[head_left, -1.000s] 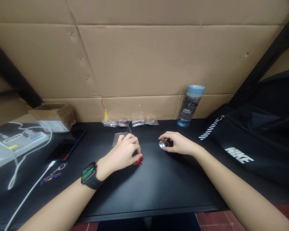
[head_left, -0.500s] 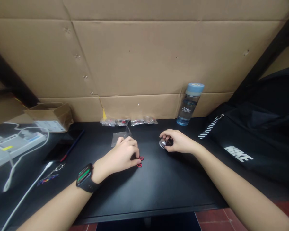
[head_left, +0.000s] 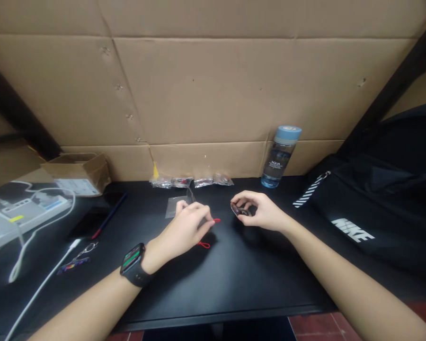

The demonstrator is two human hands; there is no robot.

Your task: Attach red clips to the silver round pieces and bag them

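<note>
My left hand (head_left: 195, 222), with a black smartwatch (head_left: 132, 263) on the wrist, pinches a thin red cord (head_left: 217, 220) between thumb and fingertips. A red loop (head_left: 204, 245) shows below that hand; whether it is part of the same cord is hidden. A clear plastic bag (head_left: 174, 207) lies just behind the left fingers. To the right, my right hand (head_left: 259, 208) grips a small round, dark, shiny disc-shaped thing (head_left: 236, 209) by its edges, tilted above the black table (head_left: 230, 279). The hands are apart.
Several small clear packets (head_left: 203, 182) lie along the cardboard wall (head_left: 206, 94). A water bottle (head_left: 277, 158) stands behind my right hand, left of a black bag (head_left: 355, 203). At left are a power strip (head_left: 24, 213), a cardboard box (head_left: 81, 173), a phone (head_left: 92, 220) and a keychain (head_left: 76, 260).
My left hand has lifted and moved slightly right, raising part of the red cord. My right hand has tilted the round thing and brought it slightly left.
</note>
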